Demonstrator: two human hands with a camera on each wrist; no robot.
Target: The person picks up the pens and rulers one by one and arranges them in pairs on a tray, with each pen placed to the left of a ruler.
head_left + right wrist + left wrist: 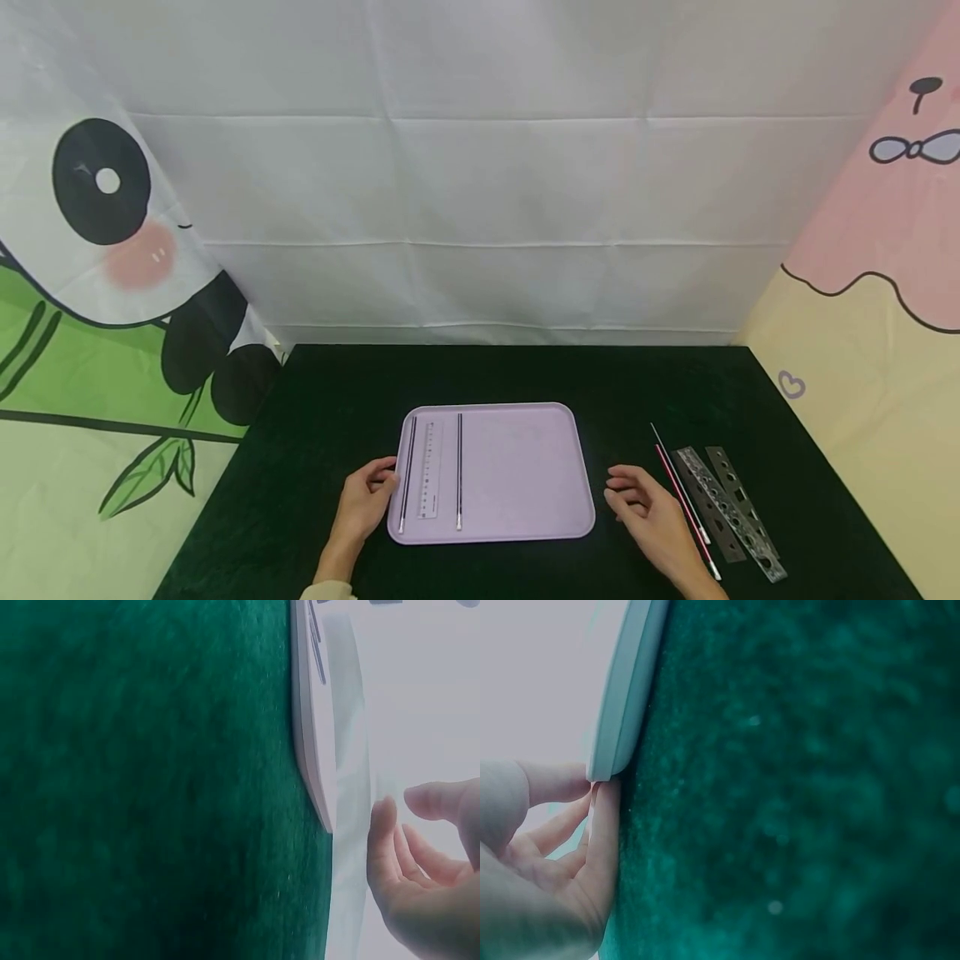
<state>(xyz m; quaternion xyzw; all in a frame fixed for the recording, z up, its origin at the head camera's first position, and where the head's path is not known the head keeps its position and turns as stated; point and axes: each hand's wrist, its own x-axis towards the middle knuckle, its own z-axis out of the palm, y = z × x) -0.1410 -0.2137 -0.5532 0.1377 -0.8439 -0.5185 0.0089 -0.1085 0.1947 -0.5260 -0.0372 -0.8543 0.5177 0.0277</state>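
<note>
A pale lilac tray (517,483) lies on the dark green table. Its left rim is pinched by my left hand (365,500); in the left wrist view, the thumb (559,782) and fingers meet at the tray's edge (622,697). On the tray lie a clear ruler (430,471) and two dark pencils (407,475) (460,471), one on each side of it. Beside the tray's right edge, apart from it, my right hand (648,517) hovers with loosely bent fingers. Nothing sits between its thumb and fingertips in the right wrist view.
Right of my right hand lie a red pencil (686,508), another slim pencil (699,522), a clear patterned ruler (731,510) and dark strips with cut-out holes (738,492). A white cloth backdrop (495,192) hangs behind the table (525,375), with printed cloth on both sides.
</note>
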